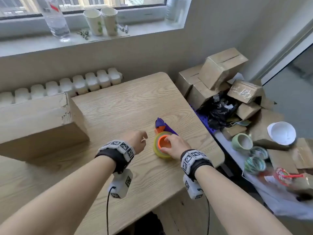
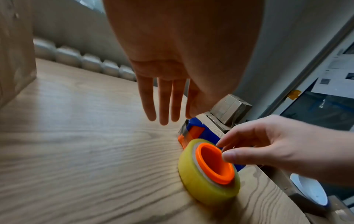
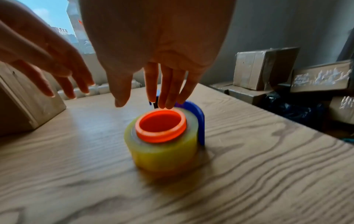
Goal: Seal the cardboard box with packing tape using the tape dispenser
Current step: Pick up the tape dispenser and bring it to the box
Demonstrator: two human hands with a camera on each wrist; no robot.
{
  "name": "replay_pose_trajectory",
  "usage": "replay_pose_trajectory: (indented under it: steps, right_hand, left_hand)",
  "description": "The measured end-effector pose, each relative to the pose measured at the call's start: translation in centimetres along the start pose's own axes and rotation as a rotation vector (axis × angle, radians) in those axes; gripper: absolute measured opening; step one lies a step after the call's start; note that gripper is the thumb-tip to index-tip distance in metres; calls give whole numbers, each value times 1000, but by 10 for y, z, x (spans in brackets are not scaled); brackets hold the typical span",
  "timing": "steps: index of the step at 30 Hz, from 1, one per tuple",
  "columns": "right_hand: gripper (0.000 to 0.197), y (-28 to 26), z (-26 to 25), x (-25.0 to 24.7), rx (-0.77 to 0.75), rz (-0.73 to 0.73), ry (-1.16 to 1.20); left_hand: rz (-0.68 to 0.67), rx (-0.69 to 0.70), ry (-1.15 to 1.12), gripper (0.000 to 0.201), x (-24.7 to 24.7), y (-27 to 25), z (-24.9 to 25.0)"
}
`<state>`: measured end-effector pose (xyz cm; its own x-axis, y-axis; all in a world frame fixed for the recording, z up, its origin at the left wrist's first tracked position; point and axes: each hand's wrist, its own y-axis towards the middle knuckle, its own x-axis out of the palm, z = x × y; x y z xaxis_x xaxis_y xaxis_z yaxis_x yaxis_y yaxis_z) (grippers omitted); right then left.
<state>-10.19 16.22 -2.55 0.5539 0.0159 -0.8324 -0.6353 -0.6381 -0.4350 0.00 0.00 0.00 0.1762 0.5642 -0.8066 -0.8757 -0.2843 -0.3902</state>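
Right hand [image 1: 176,146] over the tape dispenser [image 1: 163,139] on the worktop [image 1: 118,106], fingers loose at the orange hub, no grip visible; contact unclear from blur. Left hand [image 1: 138,141] relaxed beside it, holding nothing. Dispenser's blue body mostly hidden behind the roll. Cardboard box [image 1: 33,121] far left, cut off by the frame edge.

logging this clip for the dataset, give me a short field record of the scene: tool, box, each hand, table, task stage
tool: tape dispenser, blue body, orange hub, yellowish roll, lying on the table
box: large cardboard box at the table's left, apart from the tool
left hand: left hand above the table beside the tool, fingers straight, holding nothing
right hand: right hand over the roll, fingers at the orange hub, no closed grip visible
stage: tool not yet lifted
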Motion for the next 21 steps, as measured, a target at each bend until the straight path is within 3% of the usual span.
replay_pose_trajectory:
  steps: [5, 10, 16, 21]
  right_hand:
    - [50, 7, 8, 25, -86, -76, -190]
    - [35, 12, 8, 33, -156, -53, -305]
    - [18, 12, 5, 23, -70, -71, -183]
    - [25, 20, 0, -3, 18, -82, 120]
  left_hand:
    - [-46, -31, 35, 32, 24, 6, 2]
    - [-71, -79, -39, 30, 38, 11, -8]
    - [-64, -118, -59, 31, 24, 8, -13]
    - [-9, -126, -56, 30, -2, -2, -15]
